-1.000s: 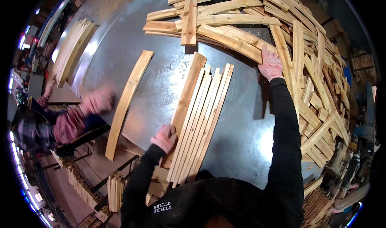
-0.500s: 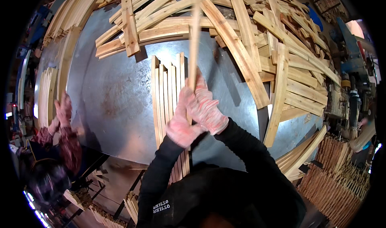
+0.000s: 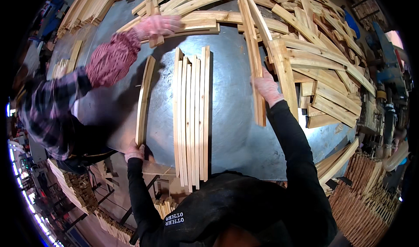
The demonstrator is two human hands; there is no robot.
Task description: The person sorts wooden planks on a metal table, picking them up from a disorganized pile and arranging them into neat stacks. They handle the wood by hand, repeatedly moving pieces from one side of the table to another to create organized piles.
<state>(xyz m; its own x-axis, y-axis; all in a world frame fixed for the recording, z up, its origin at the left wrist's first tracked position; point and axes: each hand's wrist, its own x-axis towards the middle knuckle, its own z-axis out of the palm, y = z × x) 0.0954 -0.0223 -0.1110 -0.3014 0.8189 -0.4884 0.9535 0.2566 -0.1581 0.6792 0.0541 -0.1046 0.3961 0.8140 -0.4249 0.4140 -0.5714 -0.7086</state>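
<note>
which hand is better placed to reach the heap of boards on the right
Probably the right hand: it grips a long board beside that heap. The left hand is at the near end of a lone board, with the row of boards in between.

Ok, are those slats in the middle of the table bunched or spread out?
Bunched: the slats sit side by side in one row, narrow edges up, while your left hand is at a separate slat.
</note>
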